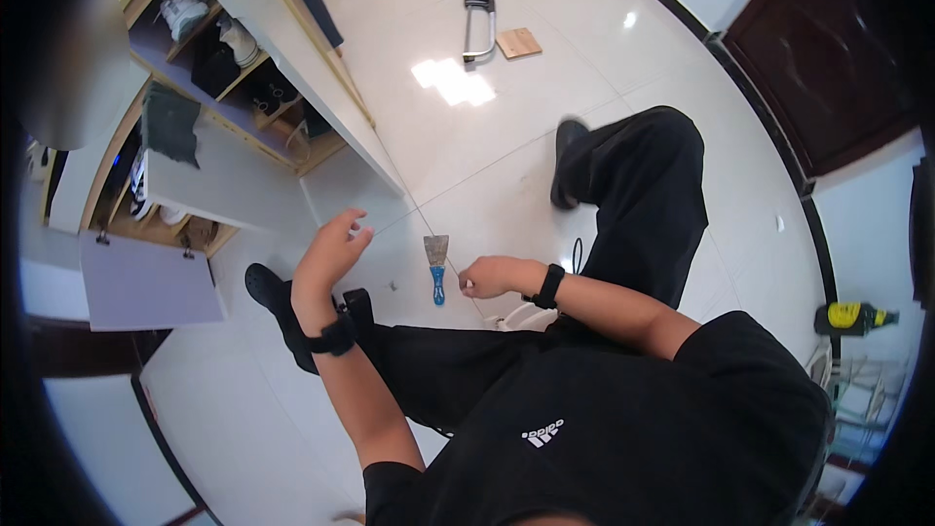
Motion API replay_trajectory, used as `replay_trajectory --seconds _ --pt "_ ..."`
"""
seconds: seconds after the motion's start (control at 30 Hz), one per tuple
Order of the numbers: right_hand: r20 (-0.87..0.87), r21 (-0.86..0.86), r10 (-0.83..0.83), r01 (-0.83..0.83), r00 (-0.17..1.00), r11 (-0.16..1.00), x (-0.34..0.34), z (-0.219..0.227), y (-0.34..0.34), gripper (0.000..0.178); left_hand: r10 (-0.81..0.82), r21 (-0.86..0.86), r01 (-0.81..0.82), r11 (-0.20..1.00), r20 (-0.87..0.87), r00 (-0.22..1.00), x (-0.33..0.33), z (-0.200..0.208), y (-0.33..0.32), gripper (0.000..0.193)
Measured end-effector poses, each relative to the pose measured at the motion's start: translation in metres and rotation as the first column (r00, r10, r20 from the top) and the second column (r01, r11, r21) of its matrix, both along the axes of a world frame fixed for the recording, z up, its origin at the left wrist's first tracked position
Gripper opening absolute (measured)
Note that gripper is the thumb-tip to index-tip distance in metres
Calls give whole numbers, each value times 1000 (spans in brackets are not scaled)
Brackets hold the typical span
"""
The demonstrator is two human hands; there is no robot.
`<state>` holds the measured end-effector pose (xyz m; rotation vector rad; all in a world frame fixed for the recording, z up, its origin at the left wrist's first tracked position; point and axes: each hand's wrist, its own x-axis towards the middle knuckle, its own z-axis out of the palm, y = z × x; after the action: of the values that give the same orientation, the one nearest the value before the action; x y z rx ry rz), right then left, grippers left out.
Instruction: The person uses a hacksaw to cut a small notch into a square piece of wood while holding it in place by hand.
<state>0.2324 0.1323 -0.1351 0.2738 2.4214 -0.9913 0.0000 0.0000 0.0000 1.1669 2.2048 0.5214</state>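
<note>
A putty knife [437,284] with a blue handle and a worn metal blade lies on the tiled floor, its blade pointing away from me. My left hand [332,251] is raised to the left of it, near a cabinet door, with fingers apart and nothing in them. Just right of the blue handle is my right hand [494,276], fingers curled together. Whatever may be between those fingertips is hidden or too small to name. Neither hand visibly grips the putty knife. Both wrists wear black bands.
A shoe cabinet [234,107] with doors swung out stands at the left, shoes on its shelves. Farther off, a hacksaw [478,29] lies beside a small wooden board [519,43]. My bent legs flank the putty knife. A black and yellow bottle [849,319] is at the right.
</note>
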Motion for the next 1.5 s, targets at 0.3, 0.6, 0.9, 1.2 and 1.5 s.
replay_trajectory --seconds 0.3,0.6,0.9,1.2,1.5 --pt "-13 -117 228 -228 974 967 72 -20 68 28 319 108 -315 943 -24 947 167 22 40 33" --pt "-193 -75 276 -295 942 953 70 -12 130 24 421 128 -405 905 -148 895 241 57 149 30" --pt "-284 -89 538 -581 794 809 61 -56 204 24 787 249 -747 616 -235 571 306 68 160 27" --pt "-79 -368 353 -356 932 859 38 -55 324 25 876 338 -808 482 -211 434 319 42 197 23" --pt "-105 -441 183 -211 978 873 58 -57 397 25 786 362 -700 616 -221 578 266 91 292 35"
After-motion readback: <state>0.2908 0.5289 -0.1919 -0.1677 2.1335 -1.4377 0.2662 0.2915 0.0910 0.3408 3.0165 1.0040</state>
